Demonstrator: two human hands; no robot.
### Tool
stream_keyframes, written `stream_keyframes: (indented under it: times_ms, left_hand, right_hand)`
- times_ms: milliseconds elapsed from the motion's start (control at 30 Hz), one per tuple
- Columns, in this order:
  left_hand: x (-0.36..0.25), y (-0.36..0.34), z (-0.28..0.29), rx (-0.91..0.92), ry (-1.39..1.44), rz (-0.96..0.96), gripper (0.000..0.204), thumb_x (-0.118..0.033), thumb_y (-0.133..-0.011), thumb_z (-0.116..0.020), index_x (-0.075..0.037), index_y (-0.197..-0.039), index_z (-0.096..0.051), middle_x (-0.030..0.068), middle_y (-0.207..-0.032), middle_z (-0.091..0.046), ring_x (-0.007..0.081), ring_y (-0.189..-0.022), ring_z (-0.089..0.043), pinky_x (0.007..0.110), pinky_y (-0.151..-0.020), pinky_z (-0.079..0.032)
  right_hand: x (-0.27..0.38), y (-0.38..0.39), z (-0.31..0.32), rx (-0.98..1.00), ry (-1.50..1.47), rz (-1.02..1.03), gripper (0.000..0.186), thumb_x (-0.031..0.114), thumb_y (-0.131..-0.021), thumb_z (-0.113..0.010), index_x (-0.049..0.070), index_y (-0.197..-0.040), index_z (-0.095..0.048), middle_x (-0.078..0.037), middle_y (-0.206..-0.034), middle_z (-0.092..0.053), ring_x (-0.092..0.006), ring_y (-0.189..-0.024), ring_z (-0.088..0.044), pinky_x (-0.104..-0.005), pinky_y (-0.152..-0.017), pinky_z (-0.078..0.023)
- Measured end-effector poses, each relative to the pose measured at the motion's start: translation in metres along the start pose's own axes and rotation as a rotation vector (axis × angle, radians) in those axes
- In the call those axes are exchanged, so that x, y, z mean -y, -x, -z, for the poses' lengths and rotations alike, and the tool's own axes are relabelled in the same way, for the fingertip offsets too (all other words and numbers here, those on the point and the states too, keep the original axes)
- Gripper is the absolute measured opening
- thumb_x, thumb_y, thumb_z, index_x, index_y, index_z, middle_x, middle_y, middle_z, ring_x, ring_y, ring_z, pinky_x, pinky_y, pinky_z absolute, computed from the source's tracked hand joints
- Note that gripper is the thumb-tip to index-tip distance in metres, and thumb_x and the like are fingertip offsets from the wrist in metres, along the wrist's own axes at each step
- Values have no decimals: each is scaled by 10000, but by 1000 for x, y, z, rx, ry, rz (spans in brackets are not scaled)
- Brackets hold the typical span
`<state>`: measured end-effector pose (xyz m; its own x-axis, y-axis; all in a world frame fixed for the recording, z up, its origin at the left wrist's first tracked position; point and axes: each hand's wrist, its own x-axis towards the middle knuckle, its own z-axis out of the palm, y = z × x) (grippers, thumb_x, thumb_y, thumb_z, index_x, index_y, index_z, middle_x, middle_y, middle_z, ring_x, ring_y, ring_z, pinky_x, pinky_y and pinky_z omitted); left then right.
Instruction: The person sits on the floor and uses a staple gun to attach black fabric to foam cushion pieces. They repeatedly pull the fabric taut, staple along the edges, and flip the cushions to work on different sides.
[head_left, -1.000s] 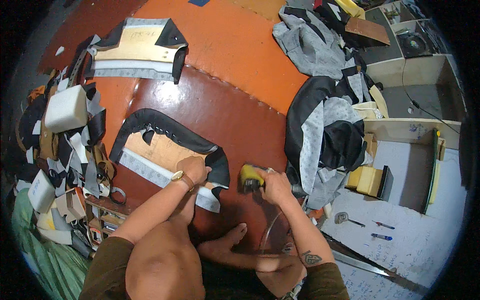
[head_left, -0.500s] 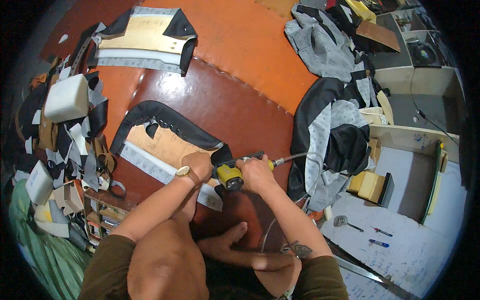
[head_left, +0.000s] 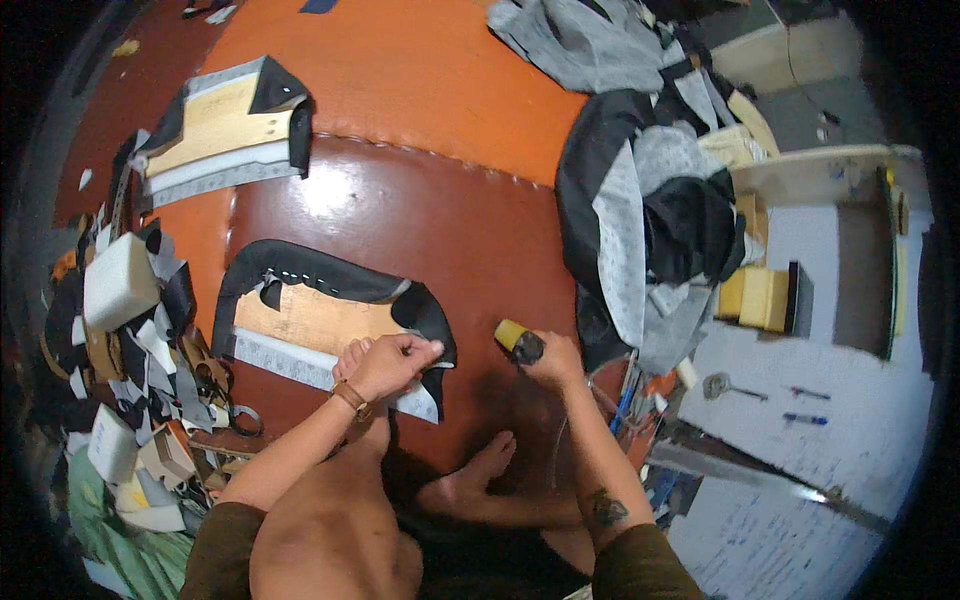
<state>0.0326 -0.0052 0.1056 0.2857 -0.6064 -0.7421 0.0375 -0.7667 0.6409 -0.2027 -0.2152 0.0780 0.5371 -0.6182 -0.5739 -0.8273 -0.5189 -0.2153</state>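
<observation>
A wooden panel (head_left: pixel 320 318) lies on the brown padded surface before me, its black fabric cover (head_left: pixel 330 265) folded over the far and right edges. Grey-backed white padding runs along the near edge. Over the panel's near right part, my left hand (head_left: pixel 385 368) is closed, its thumb and fingers pinching the cover's edge near the right corner; the fingertips are partly hidden. My right hand (head_left: pixel 555 362) grips a yellow and black staple gun (head_left: pixel 512 338), held off the panel to its right, its yellow end tilted toward the far left.
A second covered panel (head_left: pixel 215 130) lies at the far left. Fabric scraps and a white foam block (head_left: pixel 120 282) crowd the left side. Black and grey covers (head_left: pixel 640 220) are heaped at right, beside a white board (head_left: pixel 770 450) with pens and a tape-like tool. My bare foot (head_left: pixel 480 470) rests nearby.
The staple gun has been lifted from the panel's right corner and moved right, turning in my right hand. My left hand has shifted to the cover's edge. The view has turned slightly.
</observation>
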Motion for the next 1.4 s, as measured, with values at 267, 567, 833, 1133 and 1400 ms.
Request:
stream_keyframes:
  times_ms: [267,567,833,1133,1400]
  left_hand:
    - [55,-21,-36,-72,-172,-389,316,-333,-965,-736,-20,-974,-779,154,-841,-769,308,-748,-731,429,-708,-544]
    - [34,-14,-49,-245,38,-220,395,-353,-988,-736,39,-1020,-764,112,-782,-750,168,-653,-663,335,-625,-511]
    - [57,-26,-62,-242,-9,-236,424,-374,-956,-780,13,-1128,-776,123,-897,-795,177,-750,-710,320,-721,-546]
    - [46,-33,-68,-263,-183,-421,433,-386,-862,-857,23,-901,-722,143,-676,-688,265,-566,-643,374,-581,-520]
    - [49,-48,-78,-442,-131,-424,508,-434,-886,-838,30,-738,-697,125,-621,-675,162,-547,-630,330,-548,-498]
  right_hand:
    - [1,-9,3,31,-64,-12,336,356,-814,-766,157,-1084,-786,-201,-1032,-755,-436,-997,-707,-520,-904,-570]
    - [1,-5,-3,8,-36,-63,341,279,-806,-735,234,-1142,-777,-130,-1049,-778,-386,-1016,-738,-552,-903,-577]
    - [5,-2,-2,27,-11,-84,387,281,-808,-744,260,-1194,-761,-119,-1113,-767,-366,-1077,-726,-557,-947,-556]
    - [6,1,-1,28,-11,-84,365,267,-820,-737,264,-1185,-760,-128,-1136,-756,-366,-1091,-720,-559,-947,-551]
    - [5,-3,-2,-20,-15,-46,369,300,-785,-790,209,-1143,-779,-154,-1057,-772,-385,-991,-733,-509,-887,-583]
